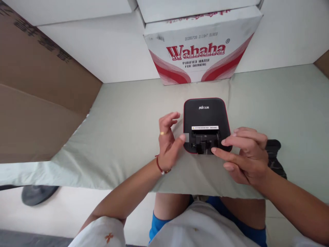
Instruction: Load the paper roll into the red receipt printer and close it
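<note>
A black box-like device (205,116) with a red rim and a white label lies on a pale green cloth (123,137), its recessed slot facing me. My left hand (168,140) hovers at the device's left front corner, fingers spread, with its thumb against a small grey patch there. My right hand (244,154) rests at the right front corner with fingers stretched out, and its index fingertip touches the black part in the slot. Neither hand holds anything.
A white and red Wahaha water carton (203,44) stands behind the device against white panels. Brown cardboard (33,85) walls the left side. A black object (275,154) lies behind my right hand. The cloth's front edge hangs above my knees.
</note>
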